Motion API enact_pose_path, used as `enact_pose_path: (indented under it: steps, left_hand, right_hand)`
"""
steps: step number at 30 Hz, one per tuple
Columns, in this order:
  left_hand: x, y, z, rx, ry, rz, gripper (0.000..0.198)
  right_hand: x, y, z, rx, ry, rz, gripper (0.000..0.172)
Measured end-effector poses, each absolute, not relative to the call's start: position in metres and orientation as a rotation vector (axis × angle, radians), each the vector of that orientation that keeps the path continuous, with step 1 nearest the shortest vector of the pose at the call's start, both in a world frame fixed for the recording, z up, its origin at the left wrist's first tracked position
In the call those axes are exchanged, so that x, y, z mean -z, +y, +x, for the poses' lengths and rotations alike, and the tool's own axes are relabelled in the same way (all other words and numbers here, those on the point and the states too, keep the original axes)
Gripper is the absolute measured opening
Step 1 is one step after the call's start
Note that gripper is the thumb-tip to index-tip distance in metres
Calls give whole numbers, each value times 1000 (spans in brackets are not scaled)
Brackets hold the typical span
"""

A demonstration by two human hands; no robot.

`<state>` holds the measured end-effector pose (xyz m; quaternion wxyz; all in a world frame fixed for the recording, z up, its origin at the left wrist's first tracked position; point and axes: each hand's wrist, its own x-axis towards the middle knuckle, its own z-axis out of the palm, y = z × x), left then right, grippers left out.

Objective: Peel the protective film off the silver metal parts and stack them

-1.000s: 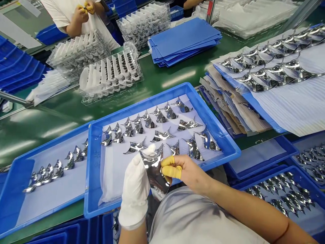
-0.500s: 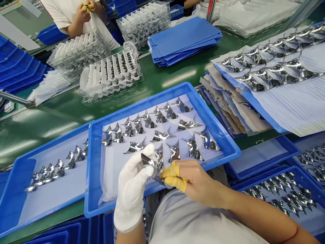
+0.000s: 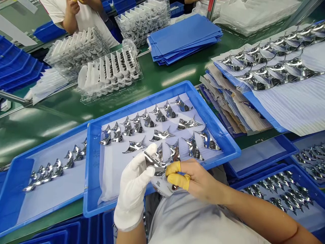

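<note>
My left hand (image 3: 134,188) wears a white glove and pinches a shiny chrome part (image 3: 155,165) between thumb and fingers. On the part's right side, my right hand (image 3: 195,176), with yellow covers on thumb and forefinger, is closed on it too. A curved reflective surface shows below the fingers; whether it belongs to the same part I cannot tell. Both hands are over the near edge of a blue tray (image 3: 186,86), where several pointed chrome parts (image 3: 147,119) lie on a white sheet (image 3: 114,166).
Another blue tray (image 3: 11,200) with chrome parts lies left. Behind are clear plastic trays (image 3: 109,74) and stacked blue sheets (image 3: 185,37). Large chrome pieces (image 3: 269,76) lie on a stack at right. A person in white (image 3: 86,18) stands across the green table (image 3: 61,112).
The held chrome part has turned, showing more of its reflective face and a curved surface below. My right hand has shifted slightly right. The person's hands across the table have moved up.
</note>
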<state>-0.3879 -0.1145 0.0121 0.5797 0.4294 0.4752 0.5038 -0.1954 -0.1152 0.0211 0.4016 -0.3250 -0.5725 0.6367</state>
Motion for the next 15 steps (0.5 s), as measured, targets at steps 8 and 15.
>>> enact_pose_path:
  steps: [8, 15]
  left_hand:
    - [-24, -106, -369, -1149, 1134, 818, 31]
    - [-29, -103, -359, -1127, 1268, 665, 32]
  right_hand:
    - [-19, -114, -205, -2106, -774, -766, 25]
    - [-16, -111, -214, -2173, -479, -707, 32]
